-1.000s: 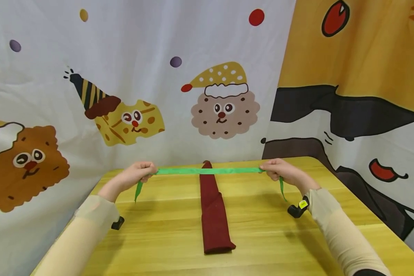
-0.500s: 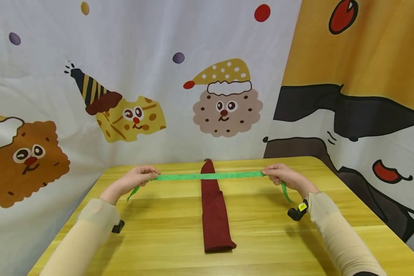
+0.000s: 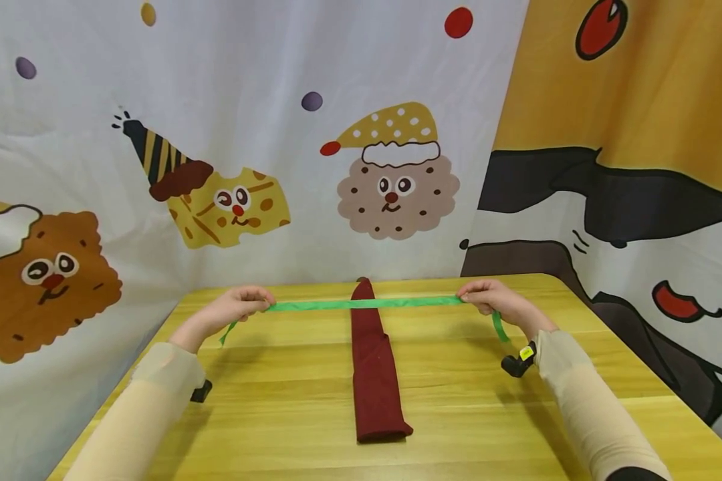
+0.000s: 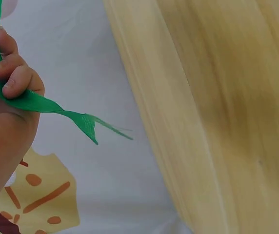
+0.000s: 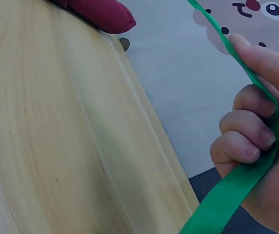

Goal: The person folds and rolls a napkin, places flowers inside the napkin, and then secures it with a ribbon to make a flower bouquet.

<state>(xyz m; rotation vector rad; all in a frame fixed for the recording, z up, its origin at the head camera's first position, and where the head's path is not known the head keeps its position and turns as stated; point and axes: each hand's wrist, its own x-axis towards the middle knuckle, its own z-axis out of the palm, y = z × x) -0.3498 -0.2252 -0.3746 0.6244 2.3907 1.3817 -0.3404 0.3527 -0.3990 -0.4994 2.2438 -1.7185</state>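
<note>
A green ribbon point(image 3: 331, 305) is stretched level between both hands, above the table. My left hand point(image 3: 241, 305) pinches it near one end; its frayed, forked tail point(image 4: 83, 126) hangs past the curled fingers in the left wrist view. My right hand point(image 3: 495, 302) grips the other side, and the ribbon runs through the palm under the curled fingers point(image 5: 247, 129) in the right wrist view, its tail hanging down. Below the ribbon a folded dark red cloth point(image 3: 376, 381) lies lengthwise on the table, narrow at the far end and wider near me. The ribbon crosses over its far part in the head view.
The wooden table point(image 3: 265, 414) has its far edge against a white curtain point(image 3: 247, 87) printed with cartoon snacks. A yellow, black and white printed curtain point(image 3: 553, 107) hangs at the right. Black wrist cameras sit under both sleeves.
The view has shifted slightly. Both hands have lowered a little toward the table and then stayed nearly still, the ribbon held taut throughout. The red cloth has not moved.
</note>
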